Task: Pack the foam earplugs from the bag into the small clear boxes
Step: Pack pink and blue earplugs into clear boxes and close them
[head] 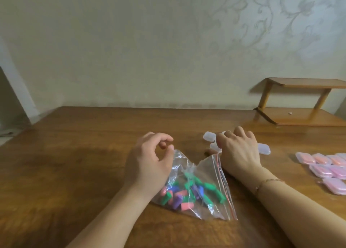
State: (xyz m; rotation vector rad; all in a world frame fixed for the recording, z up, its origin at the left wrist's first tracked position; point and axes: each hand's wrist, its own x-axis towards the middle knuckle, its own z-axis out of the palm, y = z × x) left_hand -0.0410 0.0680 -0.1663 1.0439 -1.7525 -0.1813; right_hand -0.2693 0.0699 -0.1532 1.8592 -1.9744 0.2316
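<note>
Now the left hand [148, 159] pinches the bag [196, 188]; the right hand [237, 150] curls over center-frame boxes [209, 136], grip unclear. Lift one cleanly.

2 bare forearms enter from the bottom of the frame, one from the lower left and one from the lower right, with no sleeve showing on either up to the frame edge. The left hand [148, 161], just left of centre, wears nothing on its wrist or on the fingers that show. The right hand [237, 152], right of centre, is bare of rings on what can be seen. On the right wrist sits 1 thin chain bracelet [269, 182], fine-linked and gold-toned, with a few small reddish beads or links along it; finer detail is blurred.
</note>
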